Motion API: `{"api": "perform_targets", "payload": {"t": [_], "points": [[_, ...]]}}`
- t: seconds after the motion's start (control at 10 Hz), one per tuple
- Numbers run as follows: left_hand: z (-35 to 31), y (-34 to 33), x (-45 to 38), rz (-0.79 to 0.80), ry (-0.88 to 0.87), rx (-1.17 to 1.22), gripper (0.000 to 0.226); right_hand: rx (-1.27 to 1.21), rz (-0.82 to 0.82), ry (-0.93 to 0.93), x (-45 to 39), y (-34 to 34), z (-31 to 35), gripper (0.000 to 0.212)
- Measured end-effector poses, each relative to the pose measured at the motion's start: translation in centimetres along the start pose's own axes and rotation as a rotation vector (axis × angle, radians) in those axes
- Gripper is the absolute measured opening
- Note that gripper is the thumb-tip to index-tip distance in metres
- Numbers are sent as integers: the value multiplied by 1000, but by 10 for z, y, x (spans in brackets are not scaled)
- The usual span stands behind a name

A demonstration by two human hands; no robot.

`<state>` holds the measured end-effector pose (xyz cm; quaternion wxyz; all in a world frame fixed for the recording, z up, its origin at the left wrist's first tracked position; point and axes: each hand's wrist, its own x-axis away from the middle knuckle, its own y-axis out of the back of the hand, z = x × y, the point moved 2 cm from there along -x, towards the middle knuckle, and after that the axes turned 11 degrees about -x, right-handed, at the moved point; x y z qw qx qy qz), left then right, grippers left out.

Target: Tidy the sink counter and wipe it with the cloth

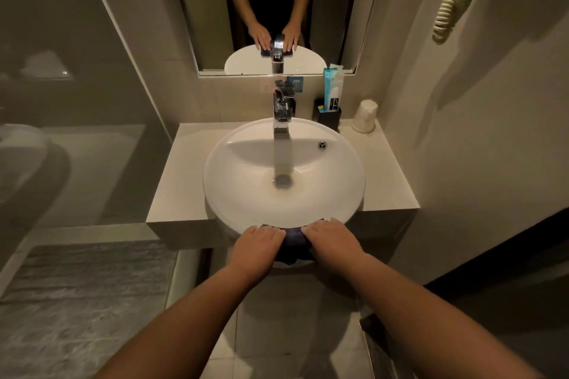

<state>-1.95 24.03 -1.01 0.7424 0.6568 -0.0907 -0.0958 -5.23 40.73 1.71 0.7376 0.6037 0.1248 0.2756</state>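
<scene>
- The left hand (257,244) and right hand (331,240) lay flat, fingers together, pressing a dark cloth (294,244) against the near front rim of the white basin (351,194); neither hand was curled round it.
- The cloth was draped over that front edge, bunched between the two hands, with a fold hanging below the rim.
- Beyond the hands, the bowl looked bare and dry around the drain (281,180), with the tap (282,112) not running.
- On the counter (178,181), the left side carried nothing; at the back right corner a black holder (328,117) with a blue packet (332,89) stood beside an upturned paper cup (365,116).
- By appearances the tidying was largely done, the items gathered in one corner; whether the flat counter had been wiped could not be told, and the cloth was on the basin, not the counter.
</scene>
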Motion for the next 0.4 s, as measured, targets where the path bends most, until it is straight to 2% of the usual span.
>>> {"api": "perform_targets", "payload": {"t": [0.1, 0.2, 0.3, 0.4], "points": [[4, 9, 4, -48, -44, -12, 27, -26, -67, 9, 4, 6, 1, 28], [7, 28, 4, -29, -24, 10, 20, -70, -69, -67, 5, 18, 3, 28], [15, 54, -7, 215, 54, 69, 28, -154, 123, -113, -5, 40, 8, 30], [30, 85, -30, 704, 66, 252, 40, -304, 438, -189, -24, 78, 10, 31]]}}
